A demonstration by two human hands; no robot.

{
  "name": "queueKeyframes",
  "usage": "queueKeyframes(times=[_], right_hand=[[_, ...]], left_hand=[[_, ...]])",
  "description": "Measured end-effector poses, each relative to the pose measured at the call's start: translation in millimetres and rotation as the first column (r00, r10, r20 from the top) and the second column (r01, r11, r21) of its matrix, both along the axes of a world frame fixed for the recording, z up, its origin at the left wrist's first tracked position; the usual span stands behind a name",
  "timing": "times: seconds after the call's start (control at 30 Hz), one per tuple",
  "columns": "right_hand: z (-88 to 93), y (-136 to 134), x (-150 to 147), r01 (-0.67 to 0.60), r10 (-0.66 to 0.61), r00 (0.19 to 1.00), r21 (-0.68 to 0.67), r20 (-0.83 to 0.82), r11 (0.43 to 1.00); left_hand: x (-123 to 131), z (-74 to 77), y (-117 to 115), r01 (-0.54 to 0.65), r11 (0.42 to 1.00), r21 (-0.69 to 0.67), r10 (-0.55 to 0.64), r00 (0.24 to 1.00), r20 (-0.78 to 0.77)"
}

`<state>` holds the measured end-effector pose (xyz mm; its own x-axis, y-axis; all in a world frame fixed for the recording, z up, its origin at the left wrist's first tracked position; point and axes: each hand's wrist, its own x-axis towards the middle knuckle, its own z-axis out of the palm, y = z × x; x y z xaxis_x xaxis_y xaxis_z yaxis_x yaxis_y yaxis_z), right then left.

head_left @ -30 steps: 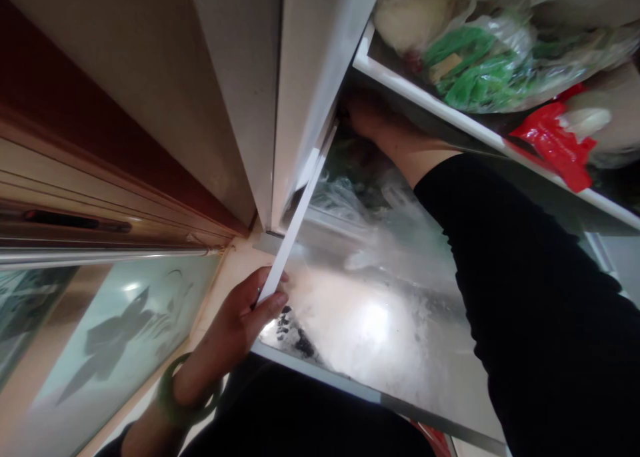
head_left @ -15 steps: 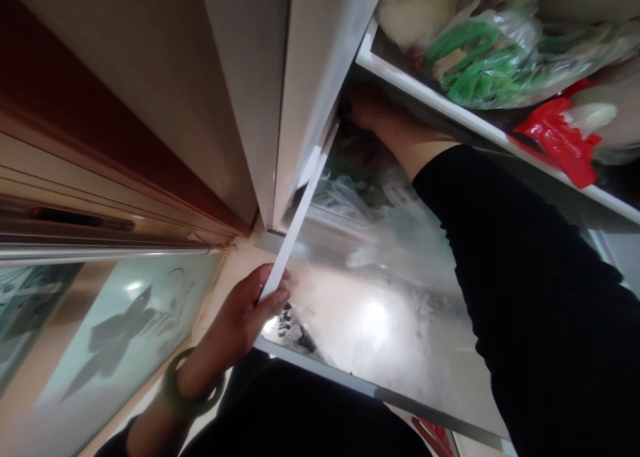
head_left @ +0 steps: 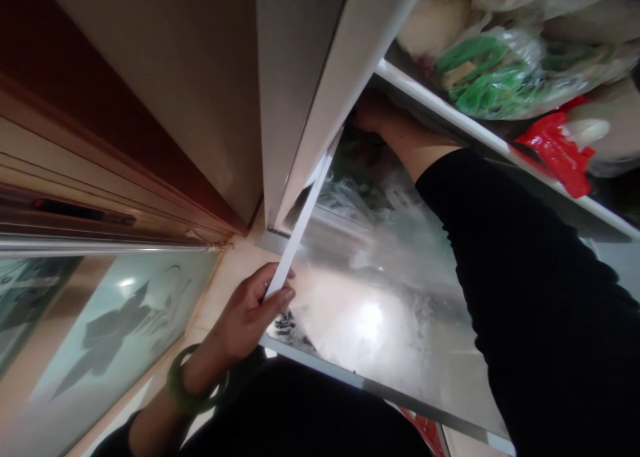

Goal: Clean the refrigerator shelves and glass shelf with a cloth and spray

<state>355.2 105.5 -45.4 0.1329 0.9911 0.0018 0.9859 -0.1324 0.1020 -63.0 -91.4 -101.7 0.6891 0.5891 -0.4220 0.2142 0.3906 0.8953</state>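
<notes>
My left hand, with a green bangle on its wrist, is closed on the white side rim of a clear glass-like fridge shelf. The thumb lies on top of the rim and the fingers wrap round its outer side. My right hand reaches deep into the shadow under the upper white-edged shelf, close to the far end of that rim. Its fingers are hidden in the dark, so I cannot see what they touch. Clear plastic bags lie below my right forearm.
On the upper shelf sit a clear bag with green strips, a red plastic bag and other bagged food. To the left stand the pale fridge side, a brown wooden panel and a frosted glass door with a leaf pattern.
The view has shifted slightly, so the fridge side and upper shelf appear a little further right. Both hands keep nearly the same places, the left still on the rim.
</notes>
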Motion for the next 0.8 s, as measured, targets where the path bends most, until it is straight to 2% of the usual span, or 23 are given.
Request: queueKeyframes(times=[0.27,0.37,0.53,0.67,0.8], right_hand=[[16.8,-41,4,0.143,-0.142,0.988,-0.011,0.066,0.990],[19.5,-36,-3,0.167,-0.166,0.984,-0.011,0.066,0.986],[16.4,-17,-20,0.134,-0.135,0.991,0.016,0.022,0.991],[16.8,-21,-16,0.129,-0.129,0.991,-0.007,-0.023,0.992],[19.0,-19,-10,0.129,-0.133,0.989,-0.073,-0.067,0.989]], left_hand=[[1,2.6,0,0.008,1.000,0.019,-0.008,1.000,0.017],[1,2.3,1,0.018,0.999,0.029,-0.018,1.000,0.006],[-1,7.0,0,0.002,0.999,0.053,0.001,0.999,-0.052],[0,15.6,-4,-0.058,0.994,0.095,0.068,0.992,-0.104],[1,14.9,-4,-0.069,0.997,0.044,0.074,0.988,-0.139]])
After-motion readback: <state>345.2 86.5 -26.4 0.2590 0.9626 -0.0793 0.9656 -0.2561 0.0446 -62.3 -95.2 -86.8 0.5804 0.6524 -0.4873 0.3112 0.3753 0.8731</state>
